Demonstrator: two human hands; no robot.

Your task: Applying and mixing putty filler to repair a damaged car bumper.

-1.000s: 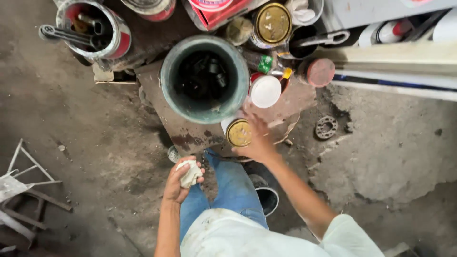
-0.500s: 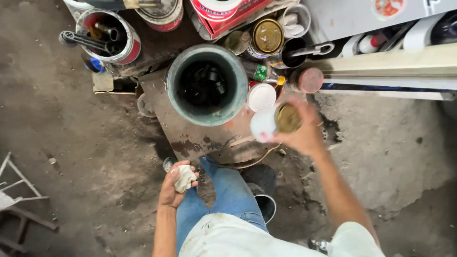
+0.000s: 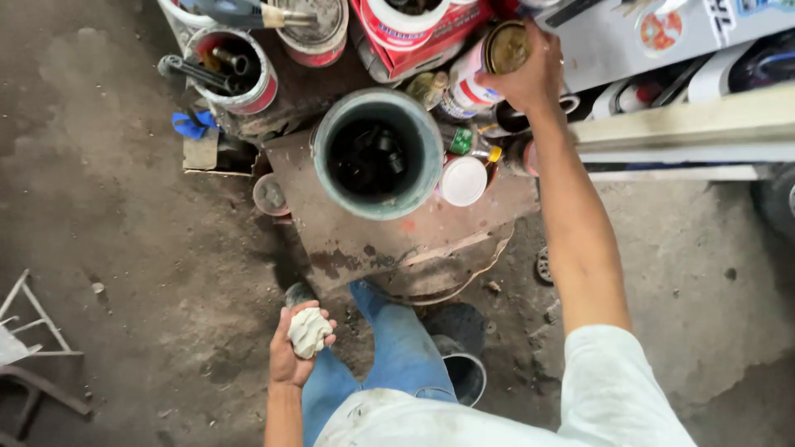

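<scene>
1. The right hand [image 3: 530,79] is stretched far forward over the cluttered rusty metal surface [image 3: 364,240], its grip pinching a small round tin with a brass-coloured lid [image 3: 505,48]; the tin sits up among the red-and-white paint cans [image 3: 406,25] at the back, above the white-capped jar [image 3: 462,180].
2. The left hand [image 3: 294,348] rests low beside the blue-trousered knee [image 3: 397,348], its grip pressed together around a crumpled pale wad of rag or putty [image 3: 310,331]; which of the two it is cannot be told from this view.
3. To handle the tin well, keep it level and held by its rim, fingers clear of the lid; whether the tin is lifted or touching another can is probably not decidable here.
4. Mind the reach: the forearm passes just beside the large grey-green bucket of dark parts [image 3: 377,153] and over small bottles that could tip.
5. Keep the wad closed in the palm, away from the dusty concrete floor [image 3: 124,248].
</scene>
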